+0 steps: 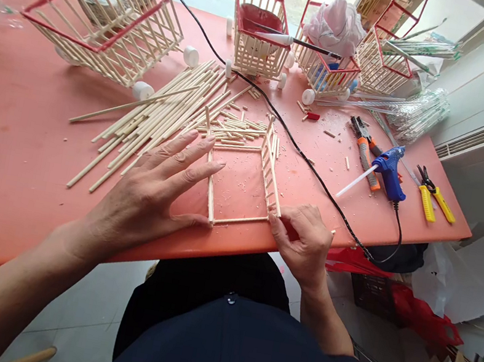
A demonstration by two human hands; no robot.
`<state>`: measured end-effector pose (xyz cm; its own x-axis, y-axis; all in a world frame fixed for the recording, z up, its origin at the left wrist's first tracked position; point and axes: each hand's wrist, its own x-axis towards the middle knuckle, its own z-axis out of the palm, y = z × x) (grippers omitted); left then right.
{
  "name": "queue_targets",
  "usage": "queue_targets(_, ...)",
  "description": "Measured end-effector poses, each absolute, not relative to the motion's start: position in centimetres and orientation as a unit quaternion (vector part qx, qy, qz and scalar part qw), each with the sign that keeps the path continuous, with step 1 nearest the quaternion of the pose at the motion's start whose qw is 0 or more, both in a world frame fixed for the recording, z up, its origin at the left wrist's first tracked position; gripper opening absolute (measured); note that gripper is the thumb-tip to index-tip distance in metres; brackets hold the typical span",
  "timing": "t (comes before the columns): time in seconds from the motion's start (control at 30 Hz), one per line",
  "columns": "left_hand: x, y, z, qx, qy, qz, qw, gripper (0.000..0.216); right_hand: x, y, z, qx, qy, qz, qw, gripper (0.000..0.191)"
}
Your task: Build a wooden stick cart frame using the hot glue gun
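Note:
A square frame of thin wooden sticks (244,169) lies on the orange table (15,166) near its front edge, with a ladder-like side panel (270,167) along its right. My left hand (156,191) rests flat with fingers spread, pressing the frame's left stick and near-left corner. My right hand (304,239) is closed in a pinch on the frame's near-right corner, with something small and red inside the fingers.
A pile of loose sticks (165,111) lies left of the frame. Several stick baskets with red rims (106,20) stand at the back. A blue glue gun (389,169), its black cord (317,179), pliers (363,146) and yellow cutters (435,199) lie to the right.

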<state>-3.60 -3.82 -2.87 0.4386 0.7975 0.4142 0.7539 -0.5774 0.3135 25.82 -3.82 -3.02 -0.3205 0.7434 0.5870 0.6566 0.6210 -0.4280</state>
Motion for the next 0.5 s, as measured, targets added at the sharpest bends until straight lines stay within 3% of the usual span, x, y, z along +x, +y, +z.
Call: queue_targets(0.5,-3.64,-3.85,-2.91,0.843,0.469,0.260,0.043,0.077,25.84,-3.80,-3.05,-0.428,-0.809,0.059,0.398,0.012)
